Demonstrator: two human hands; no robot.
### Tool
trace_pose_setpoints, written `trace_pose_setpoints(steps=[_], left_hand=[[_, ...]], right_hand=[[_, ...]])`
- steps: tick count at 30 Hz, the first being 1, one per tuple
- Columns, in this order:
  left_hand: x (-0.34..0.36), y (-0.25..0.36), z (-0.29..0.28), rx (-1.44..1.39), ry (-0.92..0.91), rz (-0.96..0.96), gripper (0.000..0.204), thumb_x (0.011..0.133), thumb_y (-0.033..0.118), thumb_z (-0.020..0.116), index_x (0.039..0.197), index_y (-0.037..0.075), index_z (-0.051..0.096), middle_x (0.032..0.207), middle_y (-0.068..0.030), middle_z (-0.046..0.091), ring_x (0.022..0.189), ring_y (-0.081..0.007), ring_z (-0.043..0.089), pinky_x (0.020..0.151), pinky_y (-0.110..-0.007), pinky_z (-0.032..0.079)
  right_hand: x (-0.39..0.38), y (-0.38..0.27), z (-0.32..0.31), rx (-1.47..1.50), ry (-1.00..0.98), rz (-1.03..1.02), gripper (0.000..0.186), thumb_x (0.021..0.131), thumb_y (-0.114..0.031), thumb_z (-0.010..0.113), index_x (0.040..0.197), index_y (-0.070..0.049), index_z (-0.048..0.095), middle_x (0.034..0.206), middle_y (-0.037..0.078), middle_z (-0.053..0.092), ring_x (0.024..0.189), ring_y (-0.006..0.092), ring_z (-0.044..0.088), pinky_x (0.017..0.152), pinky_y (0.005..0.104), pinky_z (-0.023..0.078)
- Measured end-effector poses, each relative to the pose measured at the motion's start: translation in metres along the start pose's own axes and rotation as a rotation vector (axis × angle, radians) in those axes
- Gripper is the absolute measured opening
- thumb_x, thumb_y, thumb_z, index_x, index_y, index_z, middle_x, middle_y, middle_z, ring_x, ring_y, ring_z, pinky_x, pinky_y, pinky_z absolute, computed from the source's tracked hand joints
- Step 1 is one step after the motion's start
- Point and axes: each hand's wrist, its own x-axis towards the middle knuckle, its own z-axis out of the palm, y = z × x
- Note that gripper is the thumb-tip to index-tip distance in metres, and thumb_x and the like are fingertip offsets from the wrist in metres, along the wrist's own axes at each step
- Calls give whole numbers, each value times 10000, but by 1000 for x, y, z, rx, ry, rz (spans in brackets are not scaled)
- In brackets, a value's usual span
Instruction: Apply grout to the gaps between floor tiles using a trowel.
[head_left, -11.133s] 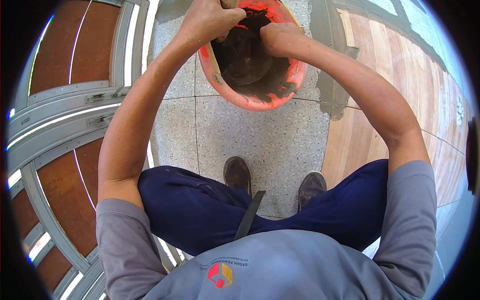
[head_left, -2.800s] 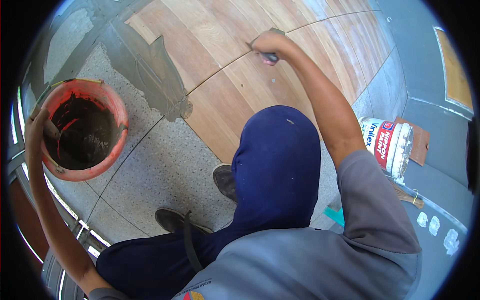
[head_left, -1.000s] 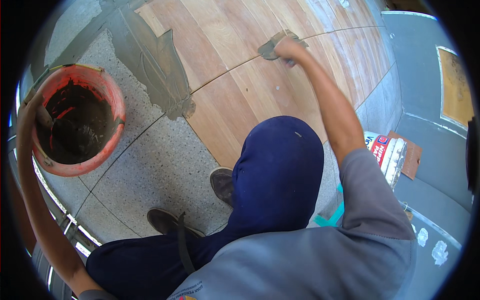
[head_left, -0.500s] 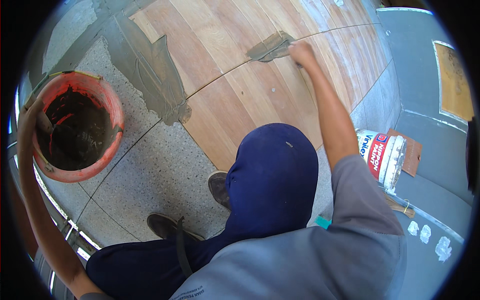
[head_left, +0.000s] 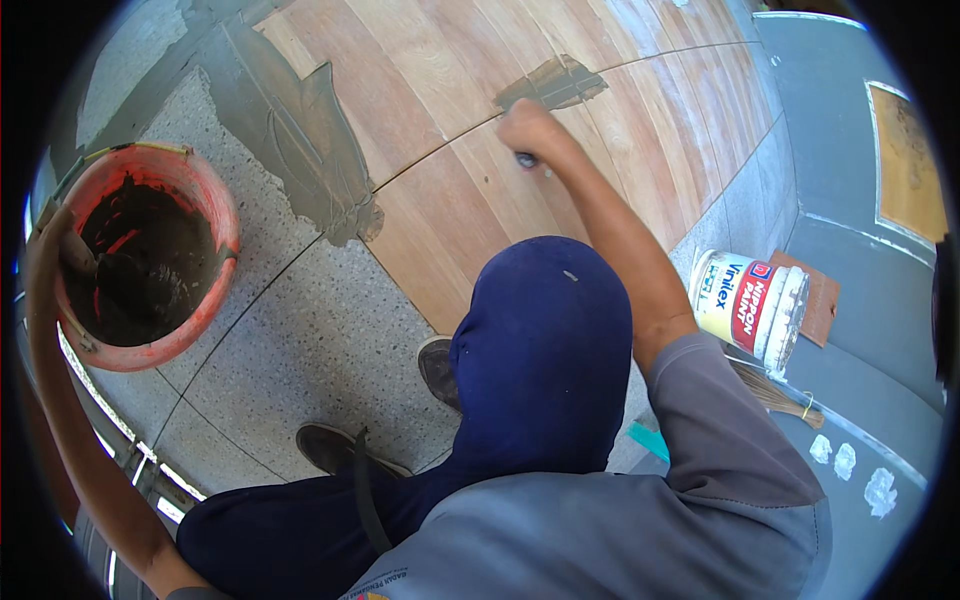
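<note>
Head view, right fingers curled around dark handle, left fingers at orange bucket, their grip unclear

Mortar lies in a bucket at the view's nine o'clock, a pail at three; toward twelve, a mortar patch covers part of the floor tiles, the right hand at its seven o'clock.

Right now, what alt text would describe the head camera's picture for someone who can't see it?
A person's right hand, closed on a dark object mostly hidden, is over a wood-look floor beside a grey smear. The left hand is at the rim of an orange bucket holding dark paste. A red-and-white pail is at the right.
</note>
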Motion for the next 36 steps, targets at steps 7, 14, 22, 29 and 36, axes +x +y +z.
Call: trace_pose_setpoints(steps=[7, 14, 22, 29, 36], left_hand=[[-1, 10, 8, -67, -49, 26, 264, 904, 281, 669, 1032, 50, 674, 821, -17, 619, 716, -121, 591, 695, -278, 491], [8, -4, -11, 17, -169, -42, 267, 906, 281, 671, 1035, 47, 681, 782, -8, 608, 672, -105, 573, 647, -266, 473], [13, -15, -18, 26, -61, -47, 288, 912, 290, 673, 1054, 40, 697, 786, -13, 625, 694, -115, 576, 690, -257, 463], [11, -13, -10, 63, -7, 32, 263, 913, 286, 675, 1031, 51, 693, 775, 0, 620, 681, -106, 570, 674, -261, 458], [5, -5, -8, -47, -28, 24, 186, 922, 250, 661, 969, 70, 674, 722, 7, 588, 607, -90, 541, 601, -250, 445]], right_hand=[[-28, 17, -41, 986, -153, 252, 246, 883, -138, 609, 1007, 40, 724, 620, 139, 617, 474, 245, 605, 402, 382, 469], [20, 148, -13, 522, 424, 250, 312, 891, -214, 552, 1072, 0, 689, 915, 255, 703, 830, 370, 705, 709, 468, 565], [19, 102, 53, 217, 329, 303, 355, 898, -196, 537, 1173, -36, 695, 1081, 287, 682, 1027, 439, 672, 912, 506, 526], [16, 141, -9, 225, 333, 141, 268, 843, -191, 579, 856, 39, 717, 909, 275, 700, 868, 408, 716, 823, 469, 569], [54, 165, -29, 256, 72, 410, 248, 822, -161, 607, 722, 51, 688, 716, 285, 671, 616, 367, 714, 563, 481, 574]])
